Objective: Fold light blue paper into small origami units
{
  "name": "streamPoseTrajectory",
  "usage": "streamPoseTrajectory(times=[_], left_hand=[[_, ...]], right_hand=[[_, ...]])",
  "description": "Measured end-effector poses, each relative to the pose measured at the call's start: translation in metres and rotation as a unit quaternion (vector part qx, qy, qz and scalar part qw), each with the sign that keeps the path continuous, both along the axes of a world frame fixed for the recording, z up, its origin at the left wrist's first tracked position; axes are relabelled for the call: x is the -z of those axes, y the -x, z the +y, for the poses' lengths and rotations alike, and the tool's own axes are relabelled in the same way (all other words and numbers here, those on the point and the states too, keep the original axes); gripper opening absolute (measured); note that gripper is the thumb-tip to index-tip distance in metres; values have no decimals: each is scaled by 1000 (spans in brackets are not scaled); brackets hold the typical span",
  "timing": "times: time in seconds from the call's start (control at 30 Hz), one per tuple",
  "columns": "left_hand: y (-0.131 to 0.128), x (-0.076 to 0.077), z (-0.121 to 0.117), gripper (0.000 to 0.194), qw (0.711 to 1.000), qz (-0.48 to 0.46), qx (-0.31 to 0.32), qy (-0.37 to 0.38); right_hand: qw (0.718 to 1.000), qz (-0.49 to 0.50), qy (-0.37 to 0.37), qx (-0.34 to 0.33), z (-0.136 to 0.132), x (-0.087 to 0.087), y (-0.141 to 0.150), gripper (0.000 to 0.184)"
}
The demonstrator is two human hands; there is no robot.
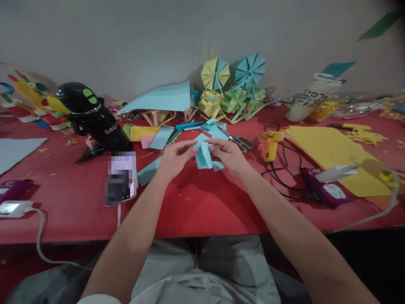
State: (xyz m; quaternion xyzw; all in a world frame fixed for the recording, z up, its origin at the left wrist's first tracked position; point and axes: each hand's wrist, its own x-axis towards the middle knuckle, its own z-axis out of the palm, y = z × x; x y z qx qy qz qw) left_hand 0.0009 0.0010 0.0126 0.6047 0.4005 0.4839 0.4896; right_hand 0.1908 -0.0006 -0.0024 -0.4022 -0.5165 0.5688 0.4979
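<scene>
A folded piece of light blue paper (203,155) is held up above the red table, pinched between both hands. My left hand (178,156) grips its left edge with thumb and fingers. At its right edge, my right hand (227,154) does the same. Just beyond the hands lie more blue paper pieces (163,137) and a pair of scissors (242,142) with grey handles. A blue pen-like stick (190,125) rests behind the folded paper. The fingertips partly cover the paper's upper edges.
Folded paper wheels (251,69) stand against the wall. To the left are a black bottle (95,116) and a phone (121,177). On the right are a yellow glue gun (271,145), yellow sheets (329,156), a purple power strip (327,188) with cables and a white cup (313,97).
</scene>
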Motion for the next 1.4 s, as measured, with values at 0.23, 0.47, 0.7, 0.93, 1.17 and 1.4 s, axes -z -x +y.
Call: streamPoseTrajectory(times=[0.23,0.47,0.7,0.93,1.17,1.4], left_hand=[[3,5,5,25,992,86,-73,-51],[3,5,5,28,992,101,-65,-47],[3,7,5,24,991,108,-54,-55],[2,6,4,24,996,72,-49,-31],[2,7,4,26,996,76,-49,-26],[3,7,4,25,995,85,-44,-36]], right_hand=[[994,6,113,-10,-2,-11,0,62],[998,-53,42,2,-3,-4,0,45],[996,-88,27,14,-4,-5,2,38],[994,-112,11,13,-4,-6,0,40],[993,-116,11,15,-4,-6,1,39],[991,-134,-3,17,-3,-5,1,39]])
